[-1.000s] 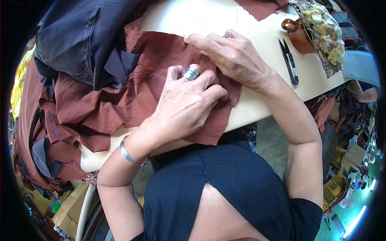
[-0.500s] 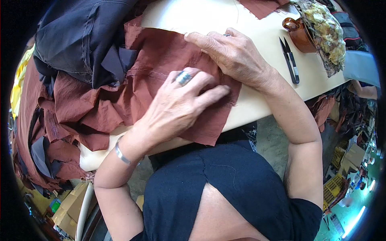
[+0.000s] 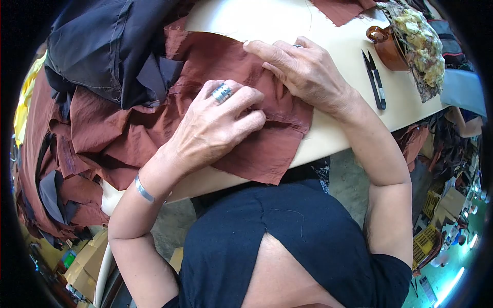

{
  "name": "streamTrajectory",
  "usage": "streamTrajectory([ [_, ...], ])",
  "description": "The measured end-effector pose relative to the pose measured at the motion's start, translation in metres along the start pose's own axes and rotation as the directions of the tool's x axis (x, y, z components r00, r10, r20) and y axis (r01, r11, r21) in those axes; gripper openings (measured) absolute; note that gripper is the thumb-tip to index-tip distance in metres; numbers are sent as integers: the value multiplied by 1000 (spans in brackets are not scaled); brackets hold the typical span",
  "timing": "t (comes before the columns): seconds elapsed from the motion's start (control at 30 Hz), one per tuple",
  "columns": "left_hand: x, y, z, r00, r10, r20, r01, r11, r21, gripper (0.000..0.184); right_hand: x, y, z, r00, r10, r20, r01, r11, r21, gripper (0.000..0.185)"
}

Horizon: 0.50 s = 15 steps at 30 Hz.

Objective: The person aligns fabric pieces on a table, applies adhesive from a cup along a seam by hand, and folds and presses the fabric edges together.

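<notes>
A reddish-brown cloth (image 3: 272, 159) with a stitched seam lies wrinkled on the pale tabletop under both hands. My left hand (image 3: 221, 115), with a wide ring and a wrist bracelet, is closed on the middle of the cloth; its fingertips are hidden beneath it. Along the cloth's upper right part rests my right hand (image 3: 303, 72), its index finger stretched out and the thumb apart from it. Dark navy cloth (image 3: 102, 51) is heaped to the left, partly over the brown one.
Black thread snips (image 3: 374, 79) lie right of my right hand. Behind them stand a brown mug (image 3: 389, 49) and a yellowish, rough-textured object (image 3: 418, 46). Another brown piece (image 3: 344, 9) lies at the far edge. Cardboard boxes (image 3: 84, 262) sit below left.
My left hand has slid left over the cloth, and its fingers are more curled. My right hand keeps nearly the same place on the cloth. The whole view has shifted slightly.
</notes>
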<state>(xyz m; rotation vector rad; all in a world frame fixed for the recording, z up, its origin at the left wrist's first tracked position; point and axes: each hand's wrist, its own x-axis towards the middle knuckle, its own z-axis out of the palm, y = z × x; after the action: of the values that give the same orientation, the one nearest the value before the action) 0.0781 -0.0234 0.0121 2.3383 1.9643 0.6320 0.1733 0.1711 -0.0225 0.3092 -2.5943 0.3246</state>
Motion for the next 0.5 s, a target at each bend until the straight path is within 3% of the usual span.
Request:
streamTrajectory([
  [0.1, 0, 4, 1, 986, 165, 5, -165, 979, 118, 16, -1, 1, 1, 1000, 1, -14, -1, 1000, 15, 42],
  [0.43, 2, 2, -4, 969, 192, 157, -231, 928, 292, 25, -1, 0, 0, 1000, 12, 4, -12, 1000, 24, 42],
  [0.5, 5, -4, -10, 982, 121, 146, -151, 963, 222, 24, -1, 1, -1, 999, 30, 25, -30, 999, 21, 42],
])
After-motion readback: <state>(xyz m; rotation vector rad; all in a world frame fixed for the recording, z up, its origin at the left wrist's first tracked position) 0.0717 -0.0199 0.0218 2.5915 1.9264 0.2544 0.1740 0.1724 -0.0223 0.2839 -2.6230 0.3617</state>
